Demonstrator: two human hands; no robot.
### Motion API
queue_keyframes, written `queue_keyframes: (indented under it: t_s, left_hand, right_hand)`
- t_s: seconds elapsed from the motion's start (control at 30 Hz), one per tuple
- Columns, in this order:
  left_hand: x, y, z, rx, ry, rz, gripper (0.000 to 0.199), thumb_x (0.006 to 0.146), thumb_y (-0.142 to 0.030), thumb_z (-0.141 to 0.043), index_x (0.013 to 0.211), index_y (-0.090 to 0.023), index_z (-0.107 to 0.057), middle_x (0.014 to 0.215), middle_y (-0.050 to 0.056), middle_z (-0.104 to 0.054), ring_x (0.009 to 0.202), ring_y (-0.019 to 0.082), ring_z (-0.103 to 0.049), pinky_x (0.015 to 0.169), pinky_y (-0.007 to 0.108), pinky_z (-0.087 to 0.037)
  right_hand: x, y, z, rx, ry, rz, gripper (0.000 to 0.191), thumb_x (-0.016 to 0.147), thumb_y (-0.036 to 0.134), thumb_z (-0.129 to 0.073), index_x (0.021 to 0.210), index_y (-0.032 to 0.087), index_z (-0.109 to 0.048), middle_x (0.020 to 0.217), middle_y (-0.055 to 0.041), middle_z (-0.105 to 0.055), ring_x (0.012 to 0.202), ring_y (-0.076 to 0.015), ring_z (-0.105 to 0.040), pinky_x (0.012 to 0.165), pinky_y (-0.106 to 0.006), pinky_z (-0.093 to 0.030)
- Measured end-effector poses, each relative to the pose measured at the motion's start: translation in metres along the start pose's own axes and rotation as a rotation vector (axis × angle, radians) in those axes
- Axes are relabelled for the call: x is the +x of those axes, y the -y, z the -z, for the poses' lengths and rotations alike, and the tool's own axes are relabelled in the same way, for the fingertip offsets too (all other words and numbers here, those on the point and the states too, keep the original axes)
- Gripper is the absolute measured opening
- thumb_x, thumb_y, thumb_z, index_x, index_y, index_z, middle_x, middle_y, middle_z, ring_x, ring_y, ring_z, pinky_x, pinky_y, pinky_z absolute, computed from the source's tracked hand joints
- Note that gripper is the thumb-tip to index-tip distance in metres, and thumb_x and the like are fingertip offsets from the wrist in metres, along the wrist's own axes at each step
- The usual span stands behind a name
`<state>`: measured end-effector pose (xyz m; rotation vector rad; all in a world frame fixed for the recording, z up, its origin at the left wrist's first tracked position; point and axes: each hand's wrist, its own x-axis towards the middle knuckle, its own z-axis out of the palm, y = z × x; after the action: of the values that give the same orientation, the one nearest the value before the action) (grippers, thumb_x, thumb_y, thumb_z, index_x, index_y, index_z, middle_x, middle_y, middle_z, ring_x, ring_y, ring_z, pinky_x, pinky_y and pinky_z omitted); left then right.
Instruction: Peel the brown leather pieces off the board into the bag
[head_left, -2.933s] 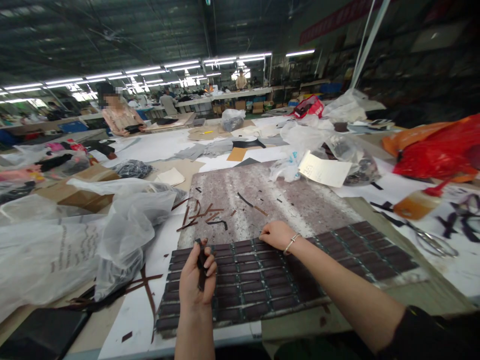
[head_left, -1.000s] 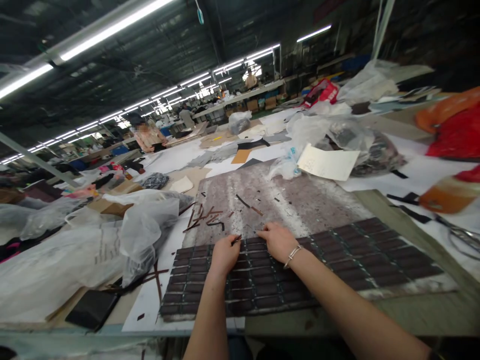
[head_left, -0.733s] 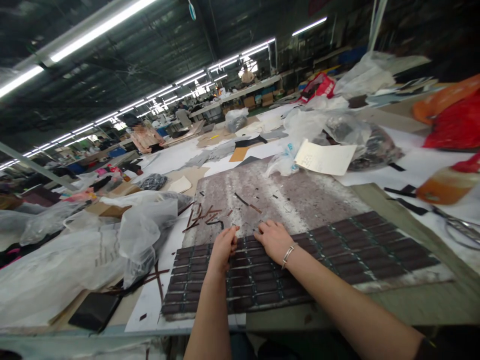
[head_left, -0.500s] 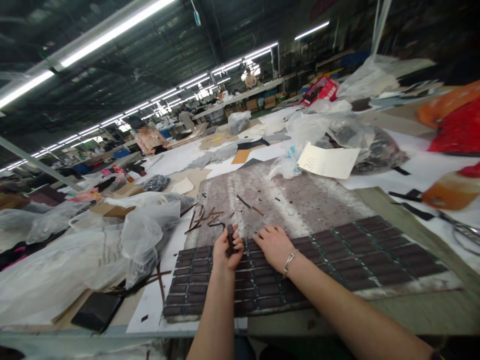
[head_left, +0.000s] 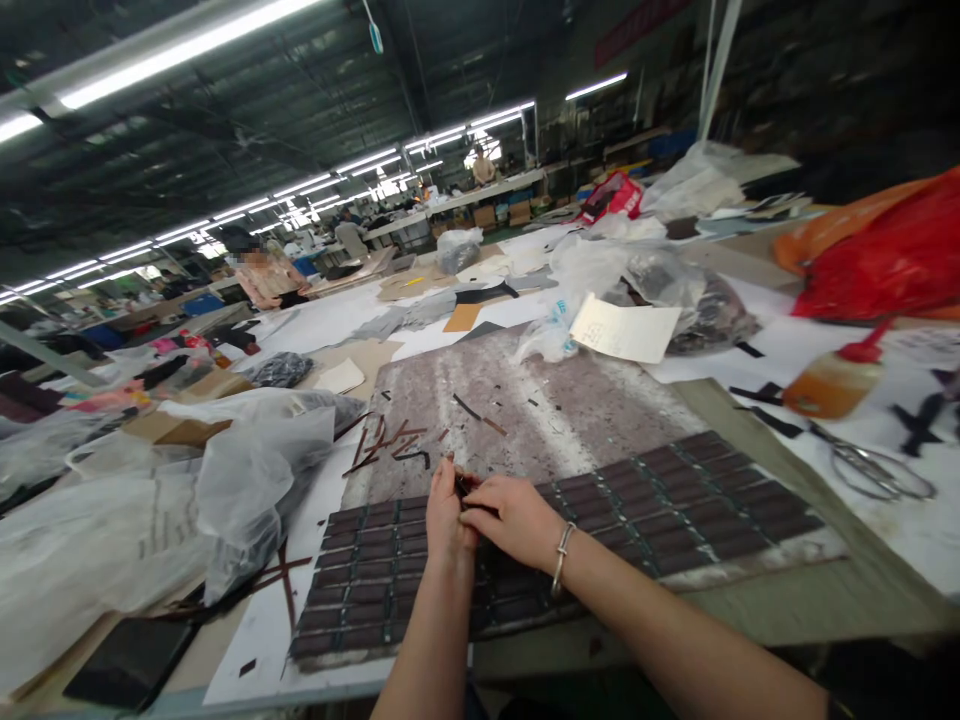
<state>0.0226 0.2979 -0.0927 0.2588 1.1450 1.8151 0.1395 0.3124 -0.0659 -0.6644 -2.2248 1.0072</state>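
My left hand point(head_left: 448, 515) is closed around a small dark brown strip-like piece point(head_left: 466, 487), mostly covered by fingers. Against it, my right hand point(head_left: 517, 522), with a metal bracelet at the wrist, pinches at the same piece, thumb and fingers together. Both hands are over rows of dark brown rectangular pieces point(head_left: 667, 500), laid side by side on a worn brown board point(head_left: 495, 370). Thin brown strips point(head_left: 386, 440) and small dark scraps lie on the board beyond my left hand.
Plastic bags point(head_left: 255, 490) crowd the left side, near a black flat object point(head_left: 131, 660). To the right are a bottle of amber liquid point(head_left: 836, 385), scissors point(head_left: 874, 470) and a red bag point(head_left: 885, 250). A paper note point(head_left: 626, 328) rests on a clear bag. A person point(head_left: 270, 275) stands across the table.
My right hand has lifted off the dark rows and moved left to meet my left hand, its fingers now closed at the held piece. The whole view has shifted slightly.
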Motion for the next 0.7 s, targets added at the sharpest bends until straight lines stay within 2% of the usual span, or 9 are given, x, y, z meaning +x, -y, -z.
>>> queue_keyframes:
  t_s: [0.07, 0.17, 0.23, 0.33, 0.43, 0.53, 0.6, 0.7]
  left_hand:
    - [-0.002, 0.000, -0.003, -0.176, -0.049, -0.032, 0.012, 0.081, -0.028, -0.055, 0.086, -0.018, -0.050, 0.060, -0.005, -0.048, 0.054, 0.006, -0.049, 0.059, 0.020, -0.044]
    - [-0.007, -0.007, -0.007, -0.241, -0.072, 0.029, 0.014, 0.077, -0.027, -0.060, 0.084, -0.018, -0.051, 0.056, -0.007, -0.044, 0.050, 0.005, -0.047, 0.057, 0.020, -0.044]
    - [-0.010, -0.011, -0.009, -0.192, -0.057, 0.031, 0.019, 0.074, -0.026, -0.065, 0.081, -0.017, -0.050, 0.050, -0.010, -0.034, 0.042, 0.002, -0.037, 0.051, 0.016, -0.039]
    - [-0.013, -0.012, -0.012, 0.026, 0.080, 0.090, 0.026, 0.069, -0.029, -0.069, 0.081, -0.015, -0.050, 0.048, -0.012, -0.024, 0.037, 0.000, -0.023, 0.041, 0.013, -0.028]
    - [-0.015, -0.006, -0.014, 0.208, 0.193, 0.179, 0.032, 0.069, -0.038, -0.068, 0.079, -0.015, -0.049, 0.054, -0.009, -0.037, 0.037, -0.001, -0.021, 0.036, 0.013, -0.017]
    - [-0.016, 0.001, -0.014, 0.297, 0.202, 0.088, 0.033, 0.068, -0.040, -0.067, 0.078, -0.015, -0.048, 0.064, -0.005, -0.048, 0.038, -0.001, -0.022, 0.036, 0.014, -0.013]
    - [-0.017, 0.003, -0.015, 0.374, 0.214, 0.029, 0.033, 0.069, -0.041, -0.066, 0.078, -0.015, -0.049, 0.063, -0.004, -0.048, 0.038, -0.001, -0.022, 0.036, 0.015, -0.012]
    - [-0.015, 0.005, -0.014, 0.562, 0.194, -0.033, 0.031, 0.073, -0.045, -0.060, 0.077, -0.015, -0.051, 0.059, -0.004, -0.046, 0.037, 0.001, -0.023, 0.036, 0.017, -0.014]
  right_hand:
    - [0.000, -0.009, 0.003, 0.111, -0.065, -0.129, 0.018, 0.081, 0.027, -0.052, 0.078, 0.020, -0.069, 0.075, -0.0026, -0.064, 0.075, -0.0143, -0.058, 0.074, -0.026, -0.043]
    - [0.001, -0.024, 0.016, 0.492, -0.175, -0.450, 0.019, 0.078, 0.033, -0.055, 0.078, 0.017, -0.066, 0.061, -0.0009, -0.062, 0.058, -0.0126, -0.058, 0.060, -0.025, -0.047]
    - [0.001, -0.031, 0.028, 0.744, -0.249, -0.596, 0.021, 0.073, 0.034, -0.061, 0.078, 0.014, -0.064, 0.058, -0.0003, -0.061, 0.055, -0.0115, -0.058, 0.057, -0.024, -0.050]
    - [0.000, -0.034, 0.044, 0.896, -0.306, -0.633, 0.023, 0.067, 0.033, -0.067, 0.078, 0.013, -0.062, 0.060, 0.0002, -0.060, 0.056, -0.0097, -0.058, 0.059, -0.022, -0.051]
    - [-0.003, -0.034, 0.051, 0.925, -0.277, -0.633, 0.023, 0.067, 0.032, -0.068, 0.079, 0.013, -0.062, 0.060, 0.0004, -0.060, 0.055, -0.0084, -0.057, 0.059, -0.020, -0.050]
    - [-0.005, -0.037, 0.052, 0.859, -0.254, -0.636, 0.020, 0.069, 0.032, -0.064, 0.078, 0.013, -0.061, 0.060, 0.0005, -0.060, 0.055, -0.0094, -0.057, 0.059, -0.022, -0.050]
    - [-0.006, -0.041, 0.052, 0.722, -0.231, -0.604, 0.021, 0.070, 0.031, -0.062, 0.084, 0.014, -0.062, 0.060, 0.0010, -0.060, 0.055, -0.0107, -0.058, 0.058, -0.022, -0.049]
    - [-0.006, -0.046, 0.056, 0.358, -0.180, -0.491, 0.024, 0.072, 0.031, -0.059, 0.091, 0.018, -0.065, 0.061, 0.0015, -0.062, 0.058, -0.0123, -0.058, 0.059, -0.023, -0.047]
